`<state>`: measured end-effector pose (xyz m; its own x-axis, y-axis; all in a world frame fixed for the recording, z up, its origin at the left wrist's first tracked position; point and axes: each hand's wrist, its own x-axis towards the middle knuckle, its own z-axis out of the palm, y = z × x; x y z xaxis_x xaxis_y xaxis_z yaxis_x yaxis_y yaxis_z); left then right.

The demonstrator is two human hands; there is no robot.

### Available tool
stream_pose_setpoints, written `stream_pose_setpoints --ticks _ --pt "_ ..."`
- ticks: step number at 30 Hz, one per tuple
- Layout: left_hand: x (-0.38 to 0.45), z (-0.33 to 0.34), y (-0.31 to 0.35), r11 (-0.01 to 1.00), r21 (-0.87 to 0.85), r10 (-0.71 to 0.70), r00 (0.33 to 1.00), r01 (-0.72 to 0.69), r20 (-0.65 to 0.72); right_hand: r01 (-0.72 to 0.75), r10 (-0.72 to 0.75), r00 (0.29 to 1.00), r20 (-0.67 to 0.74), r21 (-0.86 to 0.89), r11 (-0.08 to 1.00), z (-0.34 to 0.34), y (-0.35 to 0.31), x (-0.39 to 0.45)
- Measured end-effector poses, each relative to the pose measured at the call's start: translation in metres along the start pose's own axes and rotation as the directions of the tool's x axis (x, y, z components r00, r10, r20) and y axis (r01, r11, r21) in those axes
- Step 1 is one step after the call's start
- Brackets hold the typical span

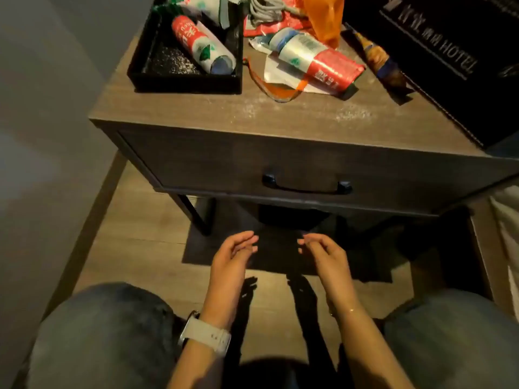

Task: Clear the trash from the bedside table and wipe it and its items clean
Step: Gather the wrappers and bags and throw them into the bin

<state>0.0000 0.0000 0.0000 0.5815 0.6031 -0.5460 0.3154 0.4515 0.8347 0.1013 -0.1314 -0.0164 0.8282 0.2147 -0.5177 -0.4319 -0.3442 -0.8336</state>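
Wood-plank floor, grey wall at frame left; head view, looking down.

Desk: dark wood, one drawer with a black handle, filling the upper centre. White dust or crumbs speckle its front edge.

Tray: black, upper left on the desk. Holds a bottle with a red and white label, lying down, long axis running from upper left to lower right, base toward the tray's near right corner.

Second bottle: crushed, lying flat on wrappers at upper centre, long axis upper left to lower right, red end nearest the viewer.

Orange bag: top centre, its strap trailing toward the desk's front.

Snack wrapper: right of the second bottle, beside a black box marked HOTEL.

Left hand, right hand: lower centre, below the drawer, well apart from the trash, fingers loosely curled, holding nothing. Watch on the left wrist.

Step in hand, as judged: reaching for the trash. Best to lift the loose bottle and wrappers first, bag them, and leave the dust for wiping once the surface is bare.
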Motion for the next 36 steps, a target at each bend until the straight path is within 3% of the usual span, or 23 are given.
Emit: stream_pose_setpoints --ticks 4,9,14,19,23,27,32,36 --pt "-0.005 -0.005 -0.008 0.999 -0.053 0.002 0.999 0.000 0.044 -0.141 0.155 0.984 -0.085 0.148 0.979 0.014 0.011 0.020" --pt "-0.008 -0.005 -0.011 0.999 -0.036 0.027 0.996 -0.024 0.088 -0.286 0.316 0.947 -0.056 0.299 0.910 0.028 0.001 0.072" --pt "-0.015 -0.009 -0.012 0.999 0.012 0.032 0.995 -0.033 0.095 -0.331 0.327 0.943 0.061 0.278 0.902 0.032 -0.019 0.100" --pt "-0.013 -0.018 -0.014 0.998 0.041 0.050 0.996 -0.053 0.070 -0.315 0.312 0.948 0.062 0.304 0.899 0.035 -0.027 0.105" --pt "-0.014 -0.020 -0.013 0.998 0.047 0.049 0.998 -0.051 0.045 -0.362 0.382 0.924 0.009 0.342 0.867 0.028 -0.002 0.082" --pt "-0.016 -0.026 -0.016 0.994 0.091 0.060 0.998 -0.060 -0.004 -0.305 0.325 0.946 -0.016 0.307 0.902 0.016 0.033 0.030" --pt "-0.023 -0.025 -0.024 0.984 0.154 0.100 0.994 -0.091 -0.047 -0.335 0.344 0.939 0.011 0.260 0.906 0.003 0.064 -0.027" --pt "-0.013 -0.014 -0.039 0.957 0.288 0.045 0.999 -0.046 0.010 -0.378 0.371 0.926 0.070 0.143 0.915 -0.006 0.074 -0.057"
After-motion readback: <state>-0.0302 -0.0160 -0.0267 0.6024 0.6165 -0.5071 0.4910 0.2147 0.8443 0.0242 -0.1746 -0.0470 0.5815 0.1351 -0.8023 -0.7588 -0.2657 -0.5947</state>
